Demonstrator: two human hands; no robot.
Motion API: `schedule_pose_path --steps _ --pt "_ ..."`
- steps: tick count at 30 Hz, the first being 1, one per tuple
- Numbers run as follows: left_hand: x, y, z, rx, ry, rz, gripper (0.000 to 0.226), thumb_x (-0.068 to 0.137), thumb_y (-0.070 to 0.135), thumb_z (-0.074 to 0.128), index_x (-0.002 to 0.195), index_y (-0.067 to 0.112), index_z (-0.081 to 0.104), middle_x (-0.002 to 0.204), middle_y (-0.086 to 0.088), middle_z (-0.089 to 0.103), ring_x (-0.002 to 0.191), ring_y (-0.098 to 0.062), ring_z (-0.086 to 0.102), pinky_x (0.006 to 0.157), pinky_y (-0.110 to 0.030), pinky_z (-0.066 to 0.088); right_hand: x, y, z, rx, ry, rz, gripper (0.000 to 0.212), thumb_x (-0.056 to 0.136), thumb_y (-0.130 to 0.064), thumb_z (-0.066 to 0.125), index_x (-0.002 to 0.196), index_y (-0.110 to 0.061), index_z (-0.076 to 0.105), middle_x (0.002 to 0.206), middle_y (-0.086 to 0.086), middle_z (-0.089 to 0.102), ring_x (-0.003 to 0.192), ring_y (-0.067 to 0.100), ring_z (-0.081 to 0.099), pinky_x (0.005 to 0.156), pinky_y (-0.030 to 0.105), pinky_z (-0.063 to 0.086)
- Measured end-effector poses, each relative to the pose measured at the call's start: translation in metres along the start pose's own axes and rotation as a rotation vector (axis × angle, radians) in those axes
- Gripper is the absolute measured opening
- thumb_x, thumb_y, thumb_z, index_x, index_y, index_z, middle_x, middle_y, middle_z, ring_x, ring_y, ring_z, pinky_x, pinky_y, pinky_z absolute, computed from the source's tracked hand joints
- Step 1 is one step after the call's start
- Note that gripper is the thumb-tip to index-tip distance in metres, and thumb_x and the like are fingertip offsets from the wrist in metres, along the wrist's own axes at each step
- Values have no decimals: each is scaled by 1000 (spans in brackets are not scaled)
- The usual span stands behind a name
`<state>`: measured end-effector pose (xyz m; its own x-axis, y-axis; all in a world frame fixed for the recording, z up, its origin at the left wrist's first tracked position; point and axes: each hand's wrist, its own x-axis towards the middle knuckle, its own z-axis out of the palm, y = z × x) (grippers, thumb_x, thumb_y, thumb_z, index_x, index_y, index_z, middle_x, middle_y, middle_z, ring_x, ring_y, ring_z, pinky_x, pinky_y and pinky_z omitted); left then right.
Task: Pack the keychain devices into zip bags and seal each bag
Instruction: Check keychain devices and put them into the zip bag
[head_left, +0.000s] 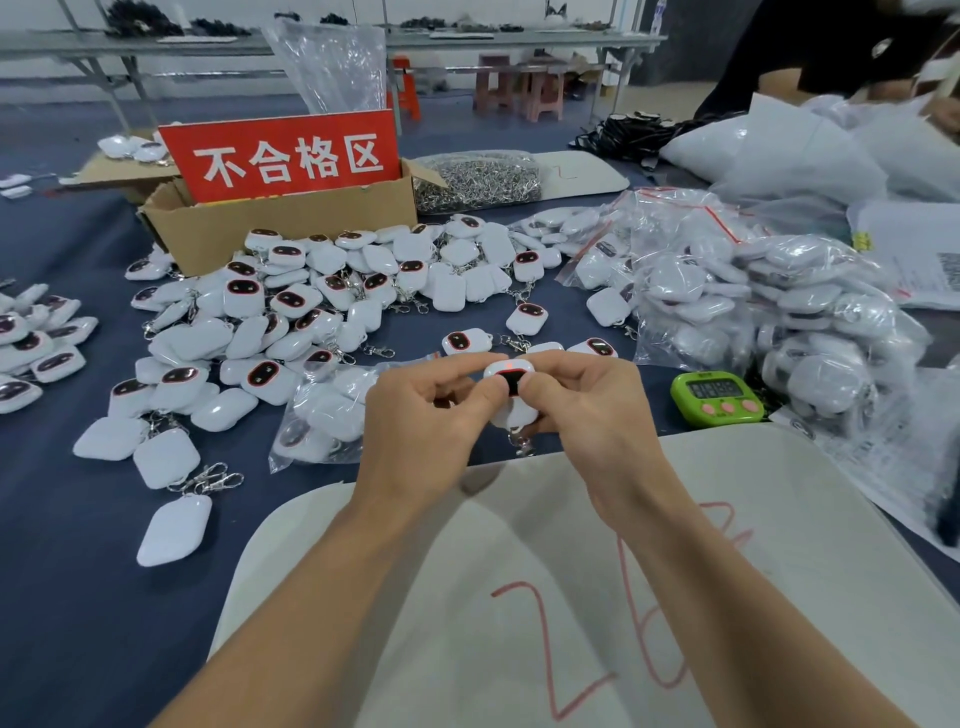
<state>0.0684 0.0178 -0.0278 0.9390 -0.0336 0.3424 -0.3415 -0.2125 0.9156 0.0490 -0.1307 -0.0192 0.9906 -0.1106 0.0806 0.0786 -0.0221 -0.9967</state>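
**A:** Where is the keychain device (511, 382)?

**B:** It's held up between both hands, just over the far edge of the white board (779, 519). The left hand (426, 415) and right hand (587, 410) both pinch it, thumbs on its face and curled fingers behind. Its metal clasp (522, 444) dangles below.

**A:** How will it handle?

**B:** I'd judge it light, hard and glossy, so a little slippery. It's best taken by the rounded side edges, not the dark screen. The clasp swings loose and could snag on a bag mouth.

**A:** And the bag?

**B:** A thin, floppy zip bag (322, 415), already holding several devices, lies just beside the left hand. Beyond it sprawls the loose pile (311, 301). The filled bags (753, 312) heap up on the right, near a green timer (717, 397).
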Motion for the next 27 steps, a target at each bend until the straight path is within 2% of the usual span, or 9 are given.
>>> schedule_pose_path --steps 4,7,12,14,16,18,20,24,27 --pt "0 -1 0 -16 16 -24 16 76 42 72 86 53 79 63 2 73 54 -9 55 55 -30 43 -1 1 2 -42 -28 -18 29 87 -9 60 89 -26 83 80 5 79 75 17 74 74 39 64" --pt "0 -2 1 -16 29 -31 15 75 44 72 83 54 79 66 2 75 57 -23 63 54 -41 49 -1 3 3 -37 -25 15 28 84 -9 60 88 -25 83 80 6 79 75 20 74 78 44 64" --pt "2 0 1 -31 39 6 10 78 49 74 87 52 78 61 -9 64 53 -22 47 53 -41 45 -3 0 5 74 -70 2 27 75 -8 64 95 -18 79 86 8 80 82 18 76 73 28 59" --pt "2 1 1 -26 39 6 12 80 46 75 88 54 78 61 -9 63 54 -24 47 52 -39 45 -4 0 6 60 -62 -18 28 76 -3 67 96 -19 78 87 7 80 84 19 77 81 34 63" --pt "1 1 1 -5 47 15 19 82 39 76 88 57 76 57 -4 60 51 -14 45 50 -33 42 -4 1 5 36 -36 -20 29 79 3 70 91 -22 79 85 7 80 84 25 77 88 45 61" --pt "0 1 1 21 44 28 23 85 35 77 91 58 76 56 -3 60 51 -11 44 50 -29 39 -3 2 5 27 -5 -16 28 76 -2 73 90 -25 80 82 10 79 85 40 75 86 55 60" --pt "-1 1 1 47 41 46 23 86 35 78 95 56 76 57 -2 63 51 -10 43 50 -26 38 -2 2 4 1 14 -22 26 72 -10 74 91 -26 80 81 10 79 86 44 73 82 56 60" --pt "-2 3 2 139 82 71 31 84 41 74 90 71 68 73 20 74 66 -2 64 60 -14 43 -3 3 4 -49 37 -61 22 82 -7 73 96 -23 79 87 0 81 85 21 79 88 48 62" --pt "-3 -1 4 198 134 50 24 79 40 78 90 60 72 81 34 72 85 7 69 74 -13 47 -1 1 1 -124 142 -126 22 78 -11 74 93 -26 79 85 -7 80 81 13 77 80 38 62"
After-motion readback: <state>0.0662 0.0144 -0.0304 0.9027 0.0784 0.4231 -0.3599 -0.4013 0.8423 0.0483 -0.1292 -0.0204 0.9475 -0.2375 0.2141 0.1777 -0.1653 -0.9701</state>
